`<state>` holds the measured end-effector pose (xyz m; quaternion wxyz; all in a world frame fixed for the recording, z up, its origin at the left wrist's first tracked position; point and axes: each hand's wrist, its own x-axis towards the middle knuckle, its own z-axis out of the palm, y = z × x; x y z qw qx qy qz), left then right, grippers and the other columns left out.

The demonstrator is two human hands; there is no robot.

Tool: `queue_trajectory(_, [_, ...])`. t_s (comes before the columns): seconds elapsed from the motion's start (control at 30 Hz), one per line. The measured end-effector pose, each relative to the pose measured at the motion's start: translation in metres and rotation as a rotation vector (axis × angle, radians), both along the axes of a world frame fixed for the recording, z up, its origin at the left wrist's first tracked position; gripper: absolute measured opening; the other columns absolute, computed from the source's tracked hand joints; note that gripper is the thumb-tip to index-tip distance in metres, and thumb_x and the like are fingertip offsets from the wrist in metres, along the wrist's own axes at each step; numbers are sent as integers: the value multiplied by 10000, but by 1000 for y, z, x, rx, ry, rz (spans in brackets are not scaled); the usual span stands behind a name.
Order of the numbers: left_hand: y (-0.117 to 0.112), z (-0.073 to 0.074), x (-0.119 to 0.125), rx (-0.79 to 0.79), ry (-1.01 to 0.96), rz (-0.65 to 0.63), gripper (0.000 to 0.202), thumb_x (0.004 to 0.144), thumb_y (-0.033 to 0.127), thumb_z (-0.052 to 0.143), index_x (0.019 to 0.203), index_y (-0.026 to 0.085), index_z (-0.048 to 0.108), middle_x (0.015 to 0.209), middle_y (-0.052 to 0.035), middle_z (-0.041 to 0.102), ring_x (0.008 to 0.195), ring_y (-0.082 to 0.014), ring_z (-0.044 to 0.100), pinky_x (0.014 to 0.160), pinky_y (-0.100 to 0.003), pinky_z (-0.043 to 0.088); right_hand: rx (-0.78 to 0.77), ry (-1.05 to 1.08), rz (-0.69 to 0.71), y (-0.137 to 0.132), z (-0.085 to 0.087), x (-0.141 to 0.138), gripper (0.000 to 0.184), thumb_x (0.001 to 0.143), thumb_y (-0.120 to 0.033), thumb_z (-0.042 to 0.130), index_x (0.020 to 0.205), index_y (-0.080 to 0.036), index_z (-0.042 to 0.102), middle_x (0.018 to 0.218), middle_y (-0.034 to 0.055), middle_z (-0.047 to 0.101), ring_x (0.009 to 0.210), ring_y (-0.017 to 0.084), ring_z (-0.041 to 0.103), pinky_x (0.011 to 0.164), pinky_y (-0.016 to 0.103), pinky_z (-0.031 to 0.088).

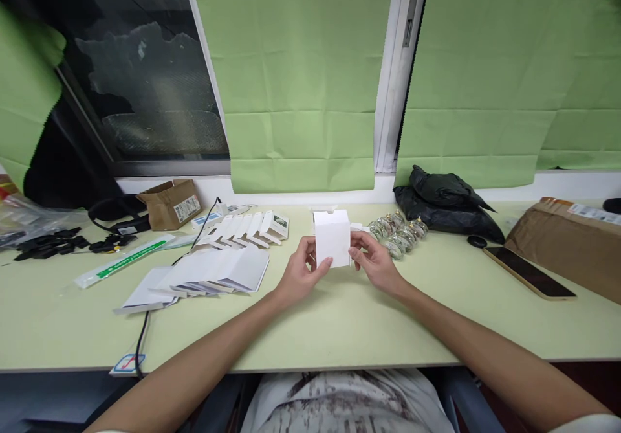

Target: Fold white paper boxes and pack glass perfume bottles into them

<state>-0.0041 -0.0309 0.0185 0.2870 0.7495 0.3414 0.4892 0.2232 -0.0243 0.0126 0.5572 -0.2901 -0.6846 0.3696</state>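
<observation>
The pale table spans the view beneath green-covered windows. Two bare forearms reach inward from the lower corners and converge above its middle; the left hand and right hand face each other, slightly raised, fingers curled. A brown parcel lies at the far right, its contents hidden. Near the windowsill rest black plastic bags, likewise opaque. At left rear stands a brown carton, open at the top, its inside too obscured to read. Flattened white cartons overlap in a fan on the left, with a row of small white boxes behind them. Between the hands is a white box, its long axis near upright, a blank face toward the wearer, its notched end uppermost; each grip pinches one side edge, the left thumb flat on the front. Clear-wrapped pieces cluster beyond the right hand.
</observation>
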Motion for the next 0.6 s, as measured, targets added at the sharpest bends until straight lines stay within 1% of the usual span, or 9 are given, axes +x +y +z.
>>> queue_trajectory(0.2, [2,-1,-1,-3,9,-6,372,975,452,660,1226,228,502,1180,-81,698,924,-186,658,704,-287,483,-19,-16,-8,1,-2,2,379,964,-488,688,1257,-248,679,1090,78,652,888,190,583,561,257,543])
queue_trajectory(0.3, [2,-1,-1,-8,33,21,358,981,452,643,1218,226,499,1154,-71,694,907,-183,643,697,-286,475,-11,-43,-16,0,-2,2,428,974,-492,671,1331,-257,658,1077,75,656,878,193,592,575,270,549])
queue_trajectory(0.43, [2,0,0,-15,64,72,354,978,467,635,1199,226,499,1109,-57,699,845,-175,625,686,-293,464,18,-111,-21,-4,-1,1,450,1008,-489,615,1410,-286,622,1171,83,663,881,191,587,593,278,551])
queue_trajectory(0.6, [1,1,0,-20,88,98,361,961,472,659,1170,231,490,1100,-48,701,795,-163,602,672,-293,456,20,-125,-17,-4,0,1,406,1009,-480,615,1369,-292,633,1213,78,664,883,188,583,595,275,556])
